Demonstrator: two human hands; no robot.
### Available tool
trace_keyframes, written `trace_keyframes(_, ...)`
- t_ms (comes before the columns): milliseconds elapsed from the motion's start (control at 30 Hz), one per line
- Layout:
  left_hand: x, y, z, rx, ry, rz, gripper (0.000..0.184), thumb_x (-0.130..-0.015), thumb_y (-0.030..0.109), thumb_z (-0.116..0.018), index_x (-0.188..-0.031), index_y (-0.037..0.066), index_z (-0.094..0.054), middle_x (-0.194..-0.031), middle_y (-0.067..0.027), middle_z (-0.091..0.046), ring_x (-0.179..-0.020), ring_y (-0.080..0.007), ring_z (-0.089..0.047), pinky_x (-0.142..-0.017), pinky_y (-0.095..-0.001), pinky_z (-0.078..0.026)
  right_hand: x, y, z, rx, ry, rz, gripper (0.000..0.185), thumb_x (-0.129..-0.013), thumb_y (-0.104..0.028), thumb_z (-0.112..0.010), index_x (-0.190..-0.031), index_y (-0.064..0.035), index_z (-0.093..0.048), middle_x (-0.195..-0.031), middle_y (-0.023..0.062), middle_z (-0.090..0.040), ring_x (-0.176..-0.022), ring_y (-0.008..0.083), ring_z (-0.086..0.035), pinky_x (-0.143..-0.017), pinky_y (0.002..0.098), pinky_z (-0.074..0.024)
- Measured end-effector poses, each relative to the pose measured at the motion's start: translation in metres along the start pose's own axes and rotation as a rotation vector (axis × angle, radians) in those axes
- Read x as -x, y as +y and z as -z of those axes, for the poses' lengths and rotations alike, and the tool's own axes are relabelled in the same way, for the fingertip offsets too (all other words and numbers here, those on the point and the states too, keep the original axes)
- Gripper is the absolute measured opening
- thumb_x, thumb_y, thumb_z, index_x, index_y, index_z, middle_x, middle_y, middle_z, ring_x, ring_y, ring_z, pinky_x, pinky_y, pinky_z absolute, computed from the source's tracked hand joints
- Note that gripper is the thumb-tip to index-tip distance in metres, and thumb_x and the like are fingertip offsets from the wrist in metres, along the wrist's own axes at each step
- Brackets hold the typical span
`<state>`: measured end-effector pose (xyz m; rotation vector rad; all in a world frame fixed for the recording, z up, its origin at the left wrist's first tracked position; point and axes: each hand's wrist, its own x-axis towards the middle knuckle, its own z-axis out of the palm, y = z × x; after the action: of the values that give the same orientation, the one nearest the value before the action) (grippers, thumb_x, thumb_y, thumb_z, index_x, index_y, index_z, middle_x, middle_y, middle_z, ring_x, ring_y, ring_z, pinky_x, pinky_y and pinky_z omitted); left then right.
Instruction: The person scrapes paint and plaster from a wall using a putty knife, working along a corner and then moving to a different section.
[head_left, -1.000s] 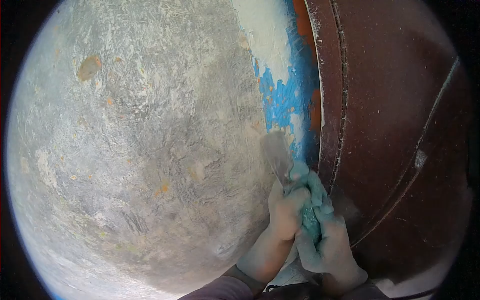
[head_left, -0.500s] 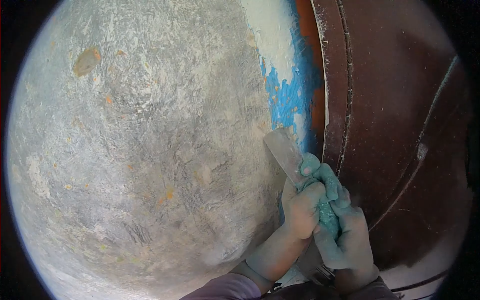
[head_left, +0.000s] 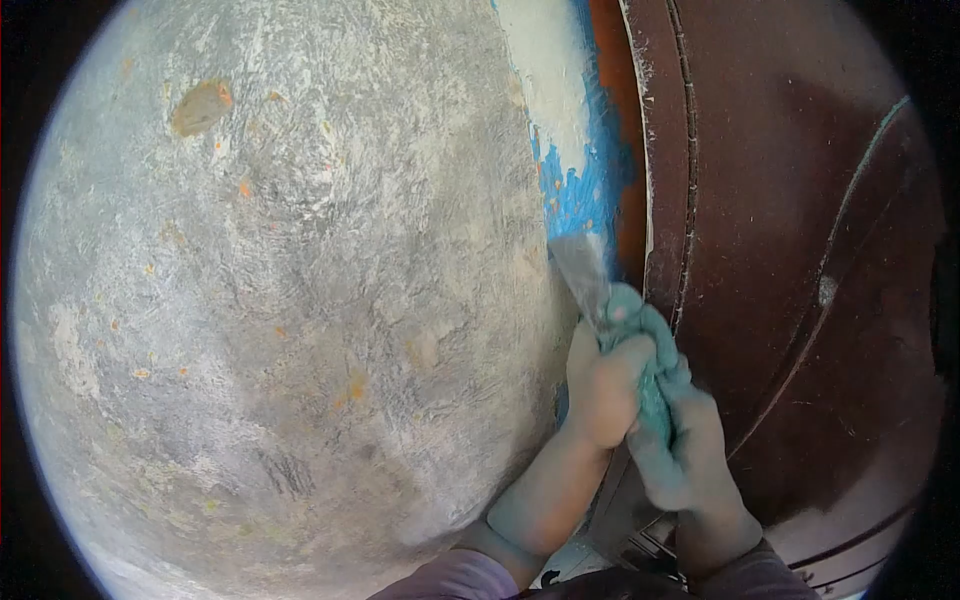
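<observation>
A scraper with a flat grey metal blade [head_left: 583,270] lies with its broad edge against the blue-painted strip [head_left: 583,195] of the wall. My left hand [head_left: 606,390] is closed round the scraper near the base of the blade. Lower and to the right, my right hand [head_left: 695,445] is wrapped round the dusty green handle [head_left: 655,412]. Teal dust coats the fingers of both hands. The interlaced fingers hide most of the handle.
The wide rough grey wall [head_left: 300,280] fills the left side, with orange specks and a brown oval patch [head_left: 202,108]. White coating [head_left: 548,70] covers the strip higher up. To the right stands a dark brown panel [head_left: 780,230] with a seam and scratches.
Both hands and the scraper have moved slightly up the strip. The blade has turned more upright, and its edge now sits higher on the blue paint. The view has shifted a little.
</observation>
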<state>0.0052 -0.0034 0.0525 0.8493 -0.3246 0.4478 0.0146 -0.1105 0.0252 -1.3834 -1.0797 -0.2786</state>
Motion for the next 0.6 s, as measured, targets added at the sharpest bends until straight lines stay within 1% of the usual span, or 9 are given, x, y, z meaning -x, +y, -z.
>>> trace_keyframes(67, 0.002, -0.001, -0.001, -0.001, 0.030, 0.002, 0.023, -0.071, -0.005, -0.039, -0.087, 0.010, -0.036, -0.070, -0.0086, -0.050, -0.057, -0.0181, -0.053, -0.054, -0.0307, -0.048, -0.006, -0.004, 0.008, -0.024, -0.163, -0.137, 0.022, -0.075, -0.005, -0.054, -0.095, 0.0037, -0.052, -0.083, 0.0159, -0.055, -0.063, 0.0175, -0.056, -0.055, 0.0288, -0.0444)
trace_keyframes(167, 0.013, -0.015, 0.012, 0.039, 0.031, 0.004, 0.022, -0.071, -0.005, -0.039, -0.087, 0.010, -0.038, -0.070, -0.0081, -0.051, -0.058, -0.0171, -0.053, -0.056, -0.0310, -0.048, 0.015, 0.007, -0.004, -0.049, -0.015, 0.008, 0.021, -0.077, -0.005, -0.052, -0.096, 0.0035, -0.052, -0.083, 0.0128, -0.055, -0.067, 0.0146, -0.053, -0.059, 0.0276, -0.0430)
trace_keyframes(200, 0.016, -0.016, 0.013, 0.083, 0.017, 0.014, 0.022, -0.071, -0.005, -0.040, -0.088, 0.009, -0.039, -0.071, -0.0079, -0.051, -0.060, -0.0168, -0.054, -0.056, -0.0313, -0.049, 0.014, 0.008, -0.002, -0.045, -0.014, 0.010, 0.021, -0.077, -0.005, -0.052, -0.096, 0.0035, -0.052, -0.083, 0.0128, -0.055, -0.067, 0.0146, -0.053, -0.059, 0.0276, -0.0430)
trace_keyframes(267, 0.013, -0.014, 0.014, 0.061, 0.024, 0.023, 0.022, -0.071, -0.005, -0.040, -0.088, 0.010, -0.038, -0.071, -0.0078, -0.050, -0.061, -0.0167, -0.054, -0.057, -0.0315, -0.049, 0.015, 0.010, 0.003, -0.060, -0.191, -0.123, 0.020, -0.076, -0.003, -0.052, -0.095, 0.0037, -0.052, -0.084, 0.0120, -0.055, -0.071, 0.0147, -0.054, -0.062, 0.0272, -0.0428)
trace_keyframes(300, 0.010, -0.011, 0.012, 0.039, 0.036, 0.034, 0.023, -0.071, -0.005, -0.040, -0.088, 0.010, -0.038, -0.071, -0.0077, -0.050, -0.062, -0.0167, -0.054, -0.057, -0.0318, -0.049, 0.012, 0.009, 0.002, -0.058, -0.186, -0.130, 0.020, -0.076, -0.003, -0.052, -0.095, 0.0037, -0.052, -0.084, 0.0120, -0.055, -0.071, 0.0147, -0.054, -0.062, 0.0272, -0.0428)
trace_keyframes(367, 0.001, -0.005, 0.005, 0.019, 0.034, 0.059, 0.024, -0.071, -0.005, -0.041, -0.089, 0.011, -0.037, -0.072, -0.0078, -0.050, -0.063, -0.0166, -0.054, -0.058, -0.0320, -0.049, 0.003, 0.007, 0.000, -0.094, -0.073, -0.113, 0.020, -0.076, -0.004, -0.052, -0.095, 0.0036, -0.052, -0.079, 0.0104, -0.055, -0.072, 0.0141, -0.053, -0.062, 0.0271, -0.0428)
trace_keyframes(433, 0.002, -0.008, 0.006, -0.007, 0.032, 0.082, 0.025, -0.071, -0.005, -0.041, -0.089, 0.011, -0.036, -0.072, -0.0078, -0.050, -0.064, -0.0166, -0.054, -0.058, -0.0323, -0.050, 0.008, 0.007, 0.004, -0.078, -0.082, -0.136, 0.020, -0.076, -0.004, -0.053, -0.095, 0.0033, -0.053, -0.077, 0.0098, -0.055, -0.070, 0.0140, -0.053, -0.061, 0.0273, -0.0427)
trace_keyframes(500, 0.010, -0.019, 0.013, 0.097, -0.002, 0.101, 0.024, -0.071, -0.005, -0.042, -0.089, 0.011, -0.036, -0.073, -0.0076, -0.051, -0.064, -0.0158, -0.054, -0.060, -0.0325, -0.051, 0.011, 0.010, 0.007, -0.060, -0.087, -0.138, 0.020, -0.076, -0.004, -0.053, -0.094, 0.0031, -0.054, -0.075, 0.0091, -0.055, -0.069, 0.0139, -0.053, -0.061, 0.0276, -0.0426)
trace_keyframes(600, 0.009, -0.028, 0.020, 0.126, -0.028, 0.048, 0.026, -0.071, -0.005, -0.042, -0.090, 0.011, -0.035, -0.074, -0.0074, -0.051, -0.064, -0.0151, -0.054, -0.063, -0.0336, -0.052, 0.014, 0.010, 0.010, -0.050, -0.153, -0.173, 0.018, -0.075, -0.005, -0.054, -0.091, 0.0025, -0.055, -0.071, 0.0086, -0.054, -0.067, 0.0138, -0.053, -0.060, 0.0280, -0.0423)
